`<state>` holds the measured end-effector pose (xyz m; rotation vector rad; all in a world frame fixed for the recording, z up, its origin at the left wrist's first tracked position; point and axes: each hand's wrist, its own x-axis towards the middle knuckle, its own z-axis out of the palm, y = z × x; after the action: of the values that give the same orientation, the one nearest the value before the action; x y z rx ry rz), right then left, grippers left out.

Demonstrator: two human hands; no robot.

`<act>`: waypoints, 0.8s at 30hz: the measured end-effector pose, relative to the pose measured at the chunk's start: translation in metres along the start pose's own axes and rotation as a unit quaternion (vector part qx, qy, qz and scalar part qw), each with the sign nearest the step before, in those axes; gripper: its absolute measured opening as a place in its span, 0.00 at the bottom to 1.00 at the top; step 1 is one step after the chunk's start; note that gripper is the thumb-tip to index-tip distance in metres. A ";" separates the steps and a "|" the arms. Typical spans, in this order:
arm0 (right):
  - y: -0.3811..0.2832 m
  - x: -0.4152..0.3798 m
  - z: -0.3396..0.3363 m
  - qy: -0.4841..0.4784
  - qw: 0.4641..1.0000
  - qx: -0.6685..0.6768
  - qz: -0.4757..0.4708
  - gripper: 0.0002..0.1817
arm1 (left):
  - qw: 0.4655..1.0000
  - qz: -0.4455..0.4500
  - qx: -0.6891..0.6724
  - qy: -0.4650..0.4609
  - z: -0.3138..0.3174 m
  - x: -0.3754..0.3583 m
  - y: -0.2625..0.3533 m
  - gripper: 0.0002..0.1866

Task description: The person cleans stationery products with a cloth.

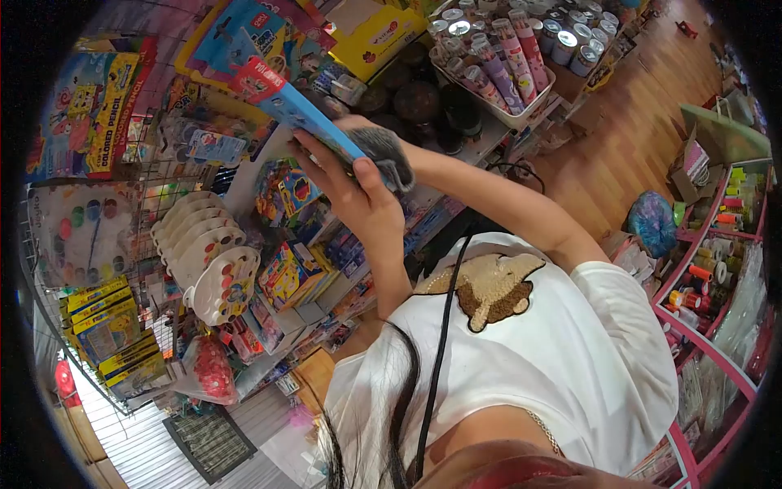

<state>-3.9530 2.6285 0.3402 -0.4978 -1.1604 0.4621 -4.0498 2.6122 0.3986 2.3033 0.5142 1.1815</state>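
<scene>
My left hand (354, 191) grips a thin blue box (305, 114) with a red end, its thumb on the near edge and its fingers along the side. The box is tilted and held up in front of the shelves. Just behind it, my right hand (356, 124) is closed on a grey fuzzy cloth (386, 153), which lies close against the box. Most of the right fingers are hidden by the box and the cloth. Beyond the box hang blue and yellow packs (244, 37) on the rack.
A wire rack on the left carries colored pencil packs (110, 114), paint palettes (224, 281) and yellow boxes (106, 318). A white basket (521, 118) of patterned tubes stands on the shelf at top. Pink-edged shelving (700, 330) is at right, beside the wooden floor (607, 138).
</scene>
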 end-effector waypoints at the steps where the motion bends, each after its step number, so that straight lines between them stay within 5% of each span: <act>1: 0.003 -0.011 0.000 0.010 0.999 0.003 0.048 0.20 | 1.000 0.005 -0.003 0.008 0.001 0.000 -0.001 0.36; 8: -0.018 -0.046 0.039 0.125 0.930 0.221 0.267 0.19 | 0.998 0.026 -0.045 0.043 -0.005 0.002 -0.011 0.30; 11: -0.037 -0.017 0.026 0.088 0.953 0.163 0.239 0.20 | 0.997 0.019 -0.049 0.062 -0.008 -0.001 -0.016 0.27; 13: -0.042 0.000 0.021 0.145 0.942 0.171 0.250 0.22 | 0.996 0.012 -0.044 0.074 -0.011 -0.002 -0.018 0.26; 17: -0.051 0.048 0.008 0.071 0.990 0.049 0.115 0.18 | 0.995 0.019 -0.036 0.092 -0.017 -0.002 -0.011 0.26; 22: -0.030 0.091 -0.013 0.099 0.953 0.186 0.217 0.19 | 0.994 0.055 0.030 0.093 -0.018 -0.006 -0.016 0.27; 24: -0.033 0.096 -0.019 0.079 0.956 0.148 0.241 0.19 | 0.996 0.028 -0.052 0.070 -0.013 -0.005 -0.015 0.28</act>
<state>-3.9003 2.6551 0.4252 -0.5448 -0.7900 0.9838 -4.0647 2.6243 0.3929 2.1698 0.4293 1.3716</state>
